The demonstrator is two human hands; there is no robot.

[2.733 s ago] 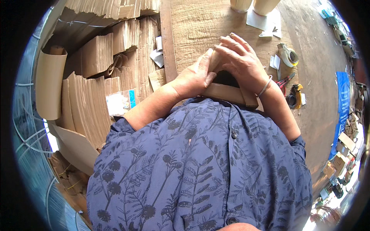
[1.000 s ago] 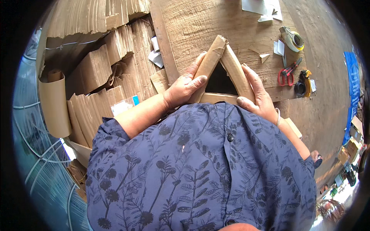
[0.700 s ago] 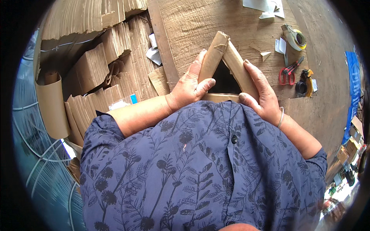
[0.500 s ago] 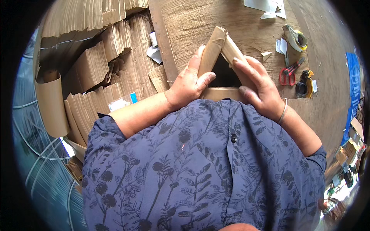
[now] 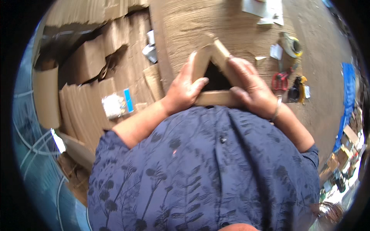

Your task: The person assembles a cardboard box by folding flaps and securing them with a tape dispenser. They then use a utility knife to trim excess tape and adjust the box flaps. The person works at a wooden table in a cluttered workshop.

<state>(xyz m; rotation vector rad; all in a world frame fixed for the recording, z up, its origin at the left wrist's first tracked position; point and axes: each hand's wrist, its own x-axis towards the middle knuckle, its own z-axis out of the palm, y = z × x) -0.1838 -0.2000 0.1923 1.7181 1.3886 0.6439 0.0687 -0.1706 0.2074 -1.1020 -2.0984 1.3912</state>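
Note:
Close against my body is a triangular cardboard frame [image 5: 217,98] with folded brown sides and a dark middle. Its peak points away from me, and its base bar lies next to my shirt. My left hand [image 5: 183,88] grips the left side, thumb over the inner edge and fingers along the outside. On the opposite side, my right hand [image 5: 254,87] presses the frame with its fingers along the slanted bar and its thumb near the base corner. The undersides of both hands are hidden, and the picture is slightly blurred.
On the wooden table [image 5: 185,30], to the right, lie red-handled scissors [image 5: 280,81], a tape roll on a dispenser [image 5: 291,46] and a black-and-yellow tape cutter [image 5: 296,90]. White paper [image 5: 266,9] lies farther off. Stacked cardboard [image 5: 84,61] and a clear packet [image 5: 114,106] are at left.
The view has shifted and blurred a little. Both hands still hold the triangular cardboard frame, which sits slightly lower and farther left in the picture, its base bar showing more.

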